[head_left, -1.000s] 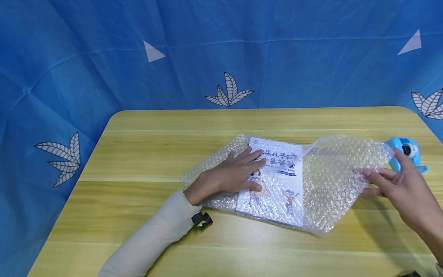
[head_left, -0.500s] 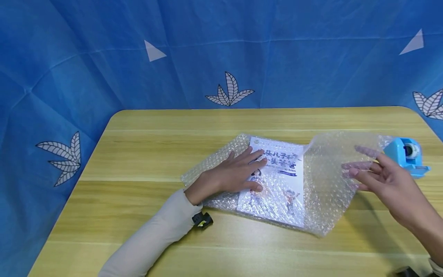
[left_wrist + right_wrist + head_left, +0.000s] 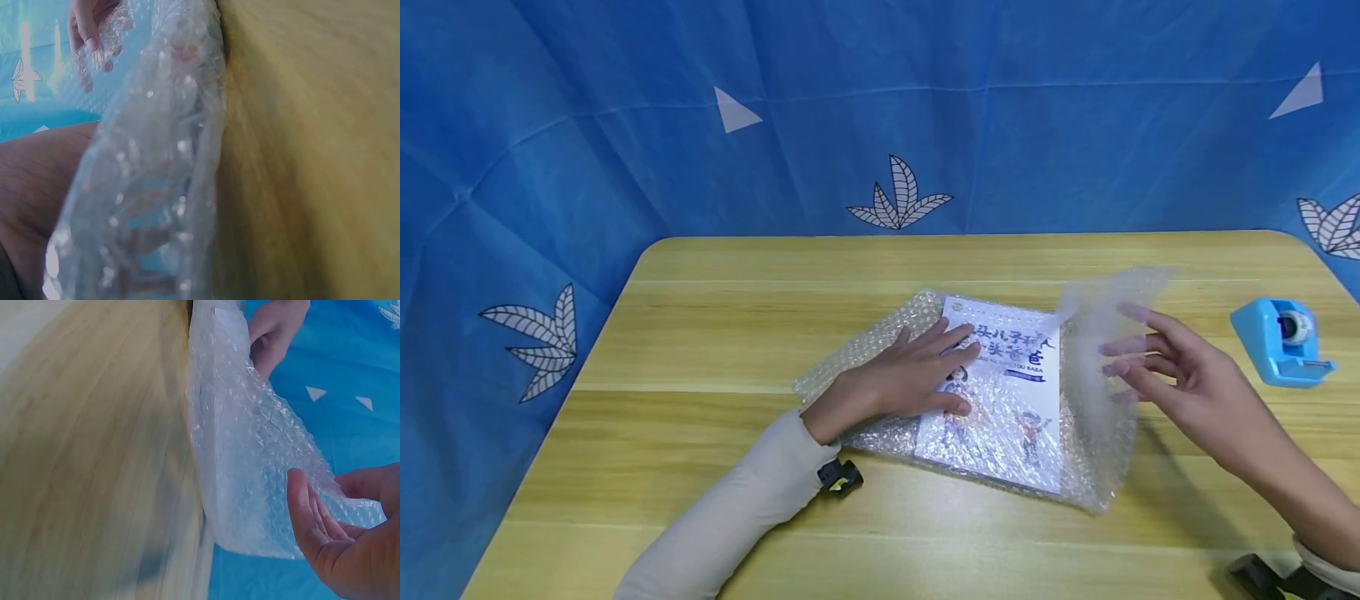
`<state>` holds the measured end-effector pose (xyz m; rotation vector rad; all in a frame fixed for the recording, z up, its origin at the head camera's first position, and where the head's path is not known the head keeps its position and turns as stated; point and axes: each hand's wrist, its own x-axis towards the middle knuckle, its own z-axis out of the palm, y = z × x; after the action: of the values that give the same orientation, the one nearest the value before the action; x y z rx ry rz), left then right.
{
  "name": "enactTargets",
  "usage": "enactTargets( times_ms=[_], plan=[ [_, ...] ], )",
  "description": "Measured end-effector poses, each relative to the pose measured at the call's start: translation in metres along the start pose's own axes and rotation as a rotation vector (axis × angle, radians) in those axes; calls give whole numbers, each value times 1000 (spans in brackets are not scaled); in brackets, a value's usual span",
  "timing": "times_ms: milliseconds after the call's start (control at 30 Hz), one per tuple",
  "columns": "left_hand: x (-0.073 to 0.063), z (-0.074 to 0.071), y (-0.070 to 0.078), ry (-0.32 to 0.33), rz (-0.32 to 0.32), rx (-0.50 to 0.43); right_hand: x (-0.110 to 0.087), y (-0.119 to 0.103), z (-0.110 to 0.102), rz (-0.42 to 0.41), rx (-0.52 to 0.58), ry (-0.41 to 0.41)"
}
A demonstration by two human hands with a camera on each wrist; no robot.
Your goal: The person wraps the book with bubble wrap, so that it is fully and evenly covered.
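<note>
A white book (image 3: 1000,433) with blue lettering and cartoon figures lies under clear bubble wrap (image 3: 887,437) on the table. My left hand (image 3: 917,371) rests flat on the wrapped book, fingers spread. At the right, my right hand (image 3: 1187,375) lifts the raised flap of bubble wrap. Its fingertips show through the film, with the thumb on the near side. In the right wrist view the right hand (image 3: 350,531) has nearly straight fingers against the sheet, the thumb apart from them near its upper edge. The left wrist view shows the wrap's side (image 3: 156,156) close up.
A light blue tape dispenser (image 3: 1273,342) with a roll in it stands on the table right of the wrap. The wooden table (image 3: 722,333) ends at a blue patterned curtain (image 3: 820,142). A dark device (image 3: 1258,575) is strapped at my right wrist.
My right hand has moved left and brought the bubble wrap flap with it, so the flap stands more upright. The tape dispenser is now uncovered. The left hand has stayed in place.
</note>
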<state>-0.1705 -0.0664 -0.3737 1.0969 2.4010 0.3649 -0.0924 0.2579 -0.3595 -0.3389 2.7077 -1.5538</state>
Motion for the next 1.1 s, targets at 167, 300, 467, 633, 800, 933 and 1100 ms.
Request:
enactTargets(
  times_ms=[167,300,467,633,800,933,1100],
  plan=[
    [0,0,0,0,2,8,6,-4,10,-41,-9,-10],
    [0,0,-1,0,0,12,11,-6,17,-34,-59,-23],
    [0,0,0,-1,-1,16,17,-11,24,-23,-111,-39],
    [1,0,0,-2,-1,33,22,-15,31,-46,-108,-50],
    [1,-1,0,-9,1,36,26,-16,36,-69,-104,-56],
    [1,-1,0,-11,-1,33,29,-16,38,-71,-84,-64],
    [1,-1,0,-7,-3,34,32,-18,42,-79,-60,-77]
  ],
)
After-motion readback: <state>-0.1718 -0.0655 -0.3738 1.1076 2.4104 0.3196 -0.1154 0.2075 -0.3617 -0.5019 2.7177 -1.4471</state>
